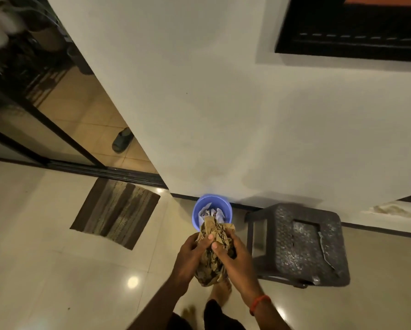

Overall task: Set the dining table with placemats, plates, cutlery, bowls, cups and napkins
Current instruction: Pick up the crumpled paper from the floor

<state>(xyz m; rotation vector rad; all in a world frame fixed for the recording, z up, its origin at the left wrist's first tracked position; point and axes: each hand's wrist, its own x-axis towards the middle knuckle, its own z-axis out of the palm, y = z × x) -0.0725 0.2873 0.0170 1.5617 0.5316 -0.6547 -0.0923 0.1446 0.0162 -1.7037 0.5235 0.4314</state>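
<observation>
I hold a crumpled wad of brown paper (213, 256) between both hands, just above and in front of a small blue bin (199, 206) that stands on the floor against the wall. My left hand (191, 254) grips the wad from the left, thumb on top. From the right, my right hand (235, 258) grips it with its thumb pressed into the paper. White crumpled paper lies inside the bin. No dining table or tableware is in view.
A dark plastic stool (302, 244) stands right of the bin. A striped doormat (116, 210) lies on the tiled floor to the left, before a sliding-door track. A sandal (122, 139) sits beyond the doorway. My bare feet are below the hands.
</observation>
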